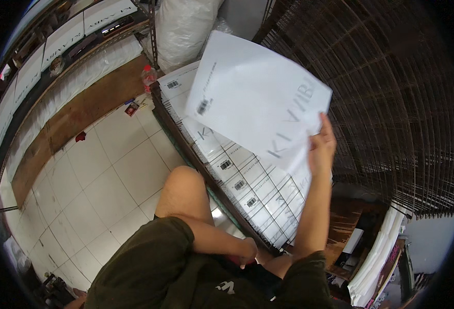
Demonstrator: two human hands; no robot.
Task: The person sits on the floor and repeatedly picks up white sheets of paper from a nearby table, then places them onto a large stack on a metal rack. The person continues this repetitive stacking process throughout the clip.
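My right hand (pixel 323 144) is raised, pinching the right edge of a large white printed sheet (pixel 247 98). The sheet is slightly bowed and tilted, bearing large grey lettering and a small dark barcode. Beneath it, similar white printed sheets (pixel 237 159) lie on a wire rack shelf, its thin wires crossing over them. The raised sheet covers part of this layer. Down by my lap, my left hand (pixel 247 251) is curled next to something red (pixel 232 259). Whatever its fingers hold, if anything, is hidden.
Tilted wire shelves (pixel 381 98) stand stacked at the right. White plastic sacks (pixel 180 36) are at the back, near a red-capped clear bottle (pixel 148 76). A long bench (pixel 77 95) with printed sheets curves along the left. Small red scraps (pixel 80 136) lie on the tiled floor (pixel 108 190).
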